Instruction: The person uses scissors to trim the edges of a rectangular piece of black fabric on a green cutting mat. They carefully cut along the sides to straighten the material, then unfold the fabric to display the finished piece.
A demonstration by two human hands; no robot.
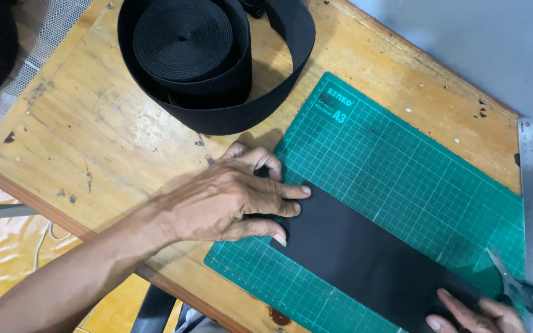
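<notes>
A flat strip of black elastic band (pixel 365 253) lies diagonally on a green gridded cutting mat (pixel 402 160). My left hand (pixel 229 200) presses its fingertips on the strip's upper left end, fingers spread. My right hand (pixel 476 314) shows only partly at the bottom right edge, fingertips resting on the strip's lower right end. Scissors with black handles (pixel 522 290) lie just beside my right hand, blades pointing up and left.
A large roll of black elastic band (pixel 198 55) sits on the wooden table (pixel 87 129) at the top. A steel ruler (pixel 530 197) lies along the mat's right side. The table's edge runs along the lower left, above yellow material.
</notes>
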